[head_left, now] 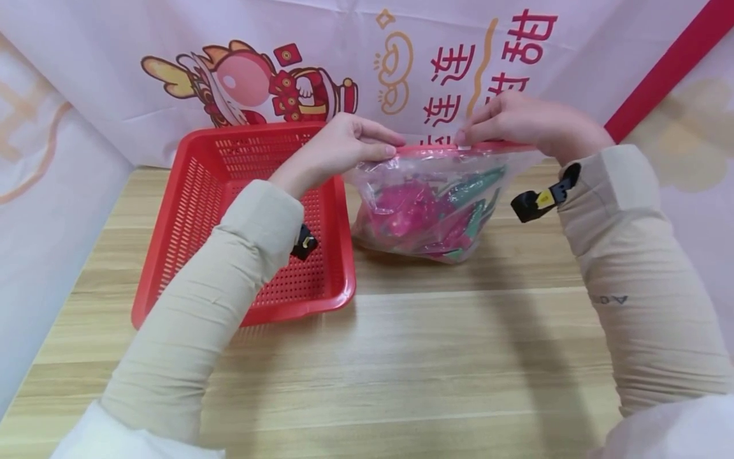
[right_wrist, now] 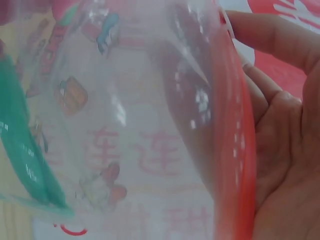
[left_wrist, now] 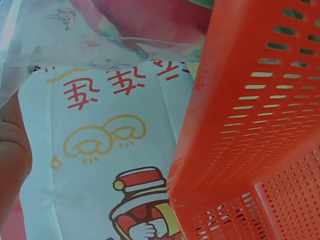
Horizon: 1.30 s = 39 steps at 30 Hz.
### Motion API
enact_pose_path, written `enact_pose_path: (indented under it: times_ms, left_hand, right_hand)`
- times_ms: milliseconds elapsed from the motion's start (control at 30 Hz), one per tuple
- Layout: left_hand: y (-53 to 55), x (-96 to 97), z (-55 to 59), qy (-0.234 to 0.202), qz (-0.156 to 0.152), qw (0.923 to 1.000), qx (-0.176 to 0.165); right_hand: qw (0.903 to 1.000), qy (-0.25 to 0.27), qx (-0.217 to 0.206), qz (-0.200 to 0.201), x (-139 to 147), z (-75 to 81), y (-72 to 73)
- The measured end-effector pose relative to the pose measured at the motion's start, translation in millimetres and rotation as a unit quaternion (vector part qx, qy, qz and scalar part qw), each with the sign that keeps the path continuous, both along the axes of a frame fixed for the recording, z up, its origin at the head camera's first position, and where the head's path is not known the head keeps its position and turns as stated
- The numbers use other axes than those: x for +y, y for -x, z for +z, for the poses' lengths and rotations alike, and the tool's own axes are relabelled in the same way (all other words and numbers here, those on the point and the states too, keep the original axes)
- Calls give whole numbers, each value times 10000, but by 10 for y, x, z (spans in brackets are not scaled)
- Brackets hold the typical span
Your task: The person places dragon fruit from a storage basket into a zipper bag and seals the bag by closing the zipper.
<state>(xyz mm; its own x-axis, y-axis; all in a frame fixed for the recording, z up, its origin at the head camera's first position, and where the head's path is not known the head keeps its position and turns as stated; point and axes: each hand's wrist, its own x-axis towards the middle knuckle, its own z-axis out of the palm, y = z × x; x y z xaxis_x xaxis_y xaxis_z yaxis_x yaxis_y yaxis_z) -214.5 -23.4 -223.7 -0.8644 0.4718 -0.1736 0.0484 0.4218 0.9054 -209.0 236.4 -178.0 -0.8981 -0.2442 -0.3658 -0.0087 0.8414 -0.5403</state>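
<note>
A clear zip bag (head_left: pixel 487 182) with a red zip strip along its top stands on the table, and glossy pink and green things (head_left: pixel 404 207) show through its plastic. My left hand (head_left: pixel 350 145) pinches the bag's top left corner between thumb and fingers. Farther right along the strip, my right hand (head_left: pixel 516 124) pinches the small white slider (head_left: pixel 462 146). In the right wrist view the red zip strip (right_wrist: pixel 235 150) runs beside the right palm, and the bag shows small printed cartoon figures. The exact kind of the contents cannot be made out.
A red perforated plastic basket (head_left: pixel 346 268) sits left of the bag, under my left forearm, with its right wall close to the bag. Beneath both lies a wood-grain table (head_left: pixel 413 357). A printed white cloth (head_left: pixel 367 38) hangs behind.
</note>
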Motion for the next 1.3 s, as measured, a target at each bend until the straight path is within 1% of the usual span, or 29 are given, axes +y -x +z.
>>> enact_pose_path:
  times_ms: [200, 300, 400, 600, 833, 1000, 1167, 1300]
  left_hand:
    - [7, -4, 2, -60, 9, 9999, -82]
    - [3, -11, -8, -102, 40, 9998, -149]
    - [-1, -16, -31, -158, 91, 9996, -211]
    - [-5, -22, -62, -178, 112, 9995, -248]
    - [1, -25, -100, -116, 176, 9989, -425]
    - [0, -12, -120, -80, 149, 9993, -319]
    - [-5, -2, -144, -1, 23, 9998, -206]
    - [-7, -4, -159, -14, 9, 9999, -170]
  right_hand:
    - [9990, 329, -296, -89, 193, 29, 1]
    - [9992, 304, -255, -99, 224, 34, 11]
    - [9995, 166, -238, -96, 240, 37, 18]
    - [9984, 406, -382, -86, 249, 50, -7]
    - [9993, 95, -336, 140, 233, 47, 7]
    - [9992, 149, -346, 108, 241, 22, 34]
    - [9992, 162, -331, 130, 280, 7, 24]
    - [9988, 232, -405, 133, 313, -10, 17]
